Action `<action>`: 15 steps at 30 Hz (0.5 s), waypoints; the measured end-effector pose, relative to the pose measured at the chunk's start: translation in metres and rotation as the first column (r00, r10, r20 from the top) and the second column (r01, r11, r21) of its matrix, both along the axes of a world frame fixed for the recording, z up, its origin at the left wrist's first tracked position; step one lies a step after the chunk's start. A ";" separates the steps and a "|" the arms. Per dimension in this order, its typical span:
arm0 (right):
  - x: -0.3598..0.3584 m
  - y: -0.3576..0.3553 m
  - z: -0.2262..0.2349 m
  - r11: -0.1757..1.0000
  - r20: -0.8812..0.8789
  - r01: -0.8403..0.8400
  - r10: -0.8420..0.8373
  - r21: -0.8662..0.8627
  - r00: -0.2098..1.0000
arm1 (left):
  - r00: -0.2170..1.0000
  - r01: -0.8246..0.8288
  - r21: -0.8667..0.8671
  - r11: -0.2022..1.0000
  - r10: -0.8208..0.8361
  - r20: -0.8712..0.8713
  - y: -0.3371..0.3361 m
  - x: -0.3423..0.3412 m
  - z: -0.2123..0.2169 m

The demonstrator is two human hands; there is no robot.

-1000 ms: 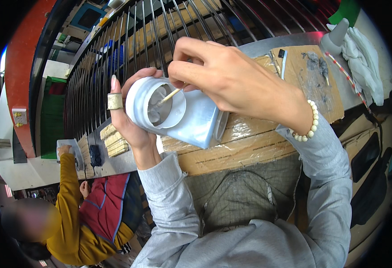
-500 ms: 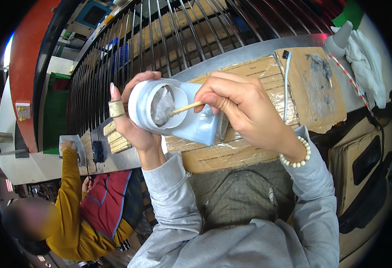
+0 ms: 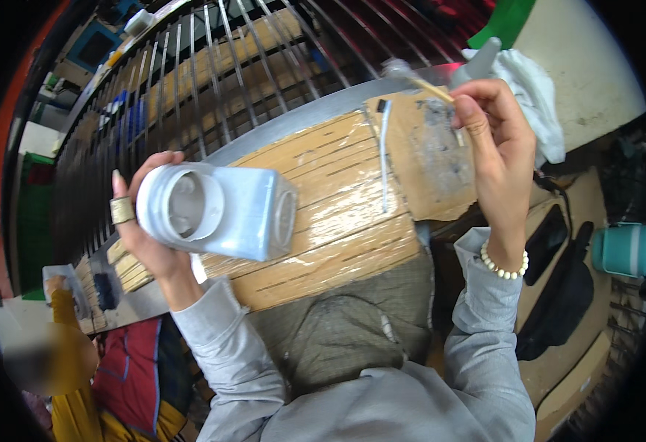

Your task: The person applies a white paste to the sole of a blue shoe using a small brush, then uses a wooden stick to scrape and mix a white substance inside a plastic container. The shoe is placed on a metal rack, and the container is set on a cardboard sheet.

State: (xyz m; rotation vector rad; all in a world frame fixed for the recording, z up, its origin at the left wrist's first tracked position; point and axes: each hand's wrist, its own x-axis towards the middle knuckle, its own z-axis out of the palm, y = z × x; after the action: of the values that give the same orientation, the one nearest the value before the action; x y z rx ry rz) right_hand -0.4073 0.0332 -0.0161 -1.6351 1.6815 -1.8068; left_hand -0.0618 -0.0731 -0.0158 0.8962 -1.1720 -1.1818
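Observation:
My left hand (image 3: 157, 254) grips a pale, translucent plastic jar (image 3: 249, 214) with square sides, tipped on its side over the bench. Its round open mouth faces up and left, and some grey stuff shows inside. A finger of that hand wears a tan wrap. Pinched in my right hand (image 3: 501, 151) is a thin wooden stick (image 3: 435, 90), held out at the far right, well apart from the jar. On the stick's far end sits a blurred, greyish, shiny clump (image 3: 396, 69). A beaded bracelet (image 3: 505, 271) circles my right wrist.
Film-covered cardboard (image 3: 323, 210) lies on the metal bench, with a toothbrush (image 3: 385, 166) on it. Stained cardboard (image 3: 430, 173) lies beside it. Metal bars (image 3: 197, 81) rise behind. White cloth (image 3: 533, 103) lies at far right. A person in a mustard sleeve (image 3: 63, 317) works at left.
My right hand has drawn the stick out of the jar and carried it right and away, a clump on its tip. My head view has shifted; the jar stays in my left hand.

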 end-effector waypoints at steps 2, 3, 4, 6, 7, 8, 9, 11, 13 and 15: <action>-0.030 0.009 -0.007 0.987 -0.048 0.154 -0.152 0.042 0.987 | 1.000 -0.012 0.004 1.000 0.012 -0.017 0.001 0.000 0.001; -0.043 0.012 -0.012 0.973 -0.055 0.214 -0.210 0.085 0.976 | 1.000 -0.012 0.006 1.000 0.012 -0.023 0.001 0.000 0.000; -0.055 0.015 -0.017 0.960 -0.076 0.255 -0.247 0.115 0.966 | 0.999 -0.026 0.020 0.999 0.026 -0.027 0.001 -0.001 -0.001; -0.070 0.020 -0.033 0.920 -0.184 0.351 -0.320 0.172 0.929 | 0.999 -0.034 -0.018 0.999 0.034 -0.014 0.000 -0.002 -0.003; -0.074 0.021 -0.042 0.881 -0.255 0.421 -0.365 0.217 0.895 | 0.998 -0.059 -0.042 0.997 0.060 0.026 0.000 -0.002 -0.004; -0.076 0.020 -0.051 0.865 -0.300 0.455 -0.386 0.210 0.872 | 0.991 -0.103 -0.080 0.991 0.109 0.072 0.001 -0.003 -0.004; -0.078 0.019 -0.058 0.847 -0.388 0.492 -0.391 0.204 0.835 | 0.984 -0.111 -0.151 0.982 0.130 0.121 0.003 -0.005 -0.002; -0.080 0.017 -0.068 0.852 -0.345 0.480 -0.395 0.209 0.852 | 0.653 -0.446 -0.590 0.673 0.696 0.299 0.024 -0.012 0.001; -0.080 0.013 -0.071 0.880 -0.338 0.455 -0.390 0.139 0.857 | 0.663 -0.379 -0.840 0.388 0.747 0.046 0.049 -0.021 0.012; -0.073 0.013 -0.072 0.891 -0.367 0.438 -0.370 0.120 0.854 | 0.742 -0.107 -0.934 0.341 0.652 0.154 0.083 -0.043 0.015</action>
State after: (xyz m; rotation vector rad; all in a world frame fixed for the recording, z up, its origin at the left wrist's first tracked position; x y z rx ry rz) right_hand -0.4805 0.0465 -0.0883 -1.6633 2.4344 -1.4973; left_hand -0.1045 0.0103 -0.0012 0.5696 -1.6223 0.2551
